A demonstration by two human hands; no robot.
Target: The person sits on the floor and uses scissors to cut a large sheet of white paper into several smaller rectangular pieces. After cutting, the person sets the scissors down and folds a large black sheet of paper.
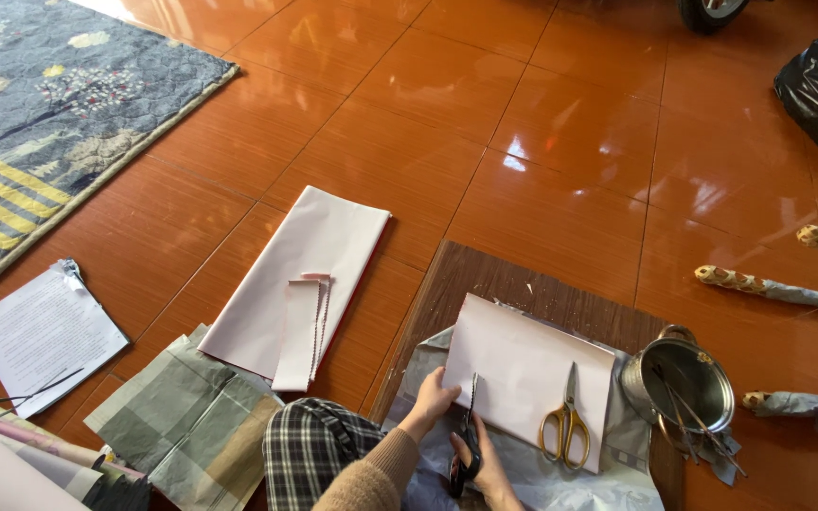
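Head view: right hand [481, 464] grips black scissors [467, 435] just entering the pink sheet [527, 378], left hand [435, 396] pressing it flat; most remains uncut.

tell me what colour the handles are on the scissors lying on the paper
Yellow handles, seen in the head view: scissors.

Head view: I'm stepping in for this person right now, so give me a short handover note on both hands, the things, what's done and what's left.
Left hand: flat on the near-left corner of the pale pink sheet, pinning it.
Right hand: holds the black-handled scissors, blades at the sheet's near edge.
Yellow-handled scissors lie idle on the sheet; metal pot stands to the right.
Done: cut strips lie on the pink paper stack to the left.
Left: this sheet shows no finished cut yet.
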